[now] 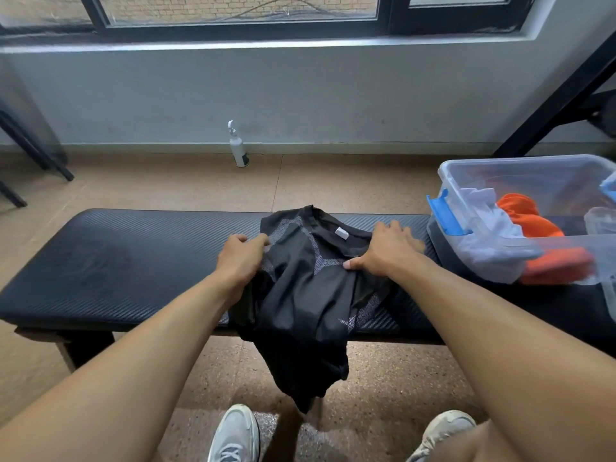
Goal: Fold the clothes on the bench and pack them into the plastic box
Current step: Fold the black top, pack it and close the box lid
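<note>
A black T-shirt (305,288) with grey patterned panels lies rumpled across the black padded bench (116,265), collar away from me and its lower part hanging over the front edge toward the floor. My left hand (240,258) grips the shirt's left shoulder area with curled fingers. My right hand (388,250) lies on the right shoulder, thumb pinching a fold of fabric against the fingers. At the right end of the bench stands the clear plastic box (520,165) with blue latches, holding white clothing (496,235) and orange clothing (530,215).
A white pump bottle (238,148) stands on the floor by the wall beyond the bench. Black metal frame legs show at far left (36,155) and upper right (560,105). My two pale sneakers (235,435) are on the speckled floor below the shirt.
</note>
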{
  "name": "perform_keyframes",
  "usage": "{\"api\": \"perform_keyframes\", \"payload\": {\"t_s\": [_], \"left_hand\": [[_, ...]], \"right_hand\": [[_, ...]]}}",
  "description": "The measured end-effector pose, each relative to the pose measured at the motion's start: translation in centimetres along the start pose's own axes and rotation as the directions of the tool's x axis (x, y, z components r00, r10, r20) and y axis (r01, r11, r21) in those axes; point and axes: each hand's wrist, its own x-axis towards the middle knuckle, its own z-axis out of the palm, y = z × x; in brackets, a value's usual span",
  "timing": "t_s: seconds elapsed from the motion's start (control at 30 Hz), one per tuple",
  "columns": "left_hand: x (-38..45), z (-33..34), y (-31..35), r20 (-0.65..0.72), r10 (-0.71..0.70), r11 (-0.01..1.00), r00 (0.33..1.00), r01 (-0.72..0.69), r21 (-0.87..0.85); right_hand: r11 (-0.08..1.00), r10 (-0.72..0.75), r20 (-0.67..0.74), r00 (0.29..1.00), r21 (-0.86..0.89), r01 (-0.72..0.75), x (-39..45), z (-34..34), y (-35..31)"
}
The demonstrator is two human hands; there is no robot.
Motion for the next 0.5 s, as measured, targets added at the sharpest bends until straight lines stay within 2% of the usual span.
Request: {"api": "perform_keyframes", "payload": {"t_s": [0.07,0.13,0.27,0.37,0.5], "left_hand": [[0.1,-0.2,0.0,0.152,-0.060,0.997,0.986,0.066,-0.037],[0.5,-0.3,-0.2,0.247,-0.089,0.992,0.965,0.107,-0.062],[0.2,-0.5,-0.1,0.359,-0.092,0.995,0.929,0.100,-0.002],[-0.4,-0.7,0.0,0.398,-0.136,0.991,0.907,0.132,0.038],[-0.8,-1.0,0.5,0.430,-0.153,0.988,0.890,0.123,0.098]], "right_hand": [[0.999,0.034,0.031,0.999,-0.012,-0.034,0.2,-0.1,0.1],[0.999,0.033,0.065,0.997,-0.015,-0.032,0.5,0.0,0.4],[0.991,-0.135,0.060,0.989,0.007,0.134,0.6,0.5,0.6],[0.943,-0.254,-0.026,0.967,0.217,0.254,0.3,0.4,0.5],[0.721,-0.359,-0.189,0.914,0.565,0.401,-0.5,-0.7,0.3]]}}
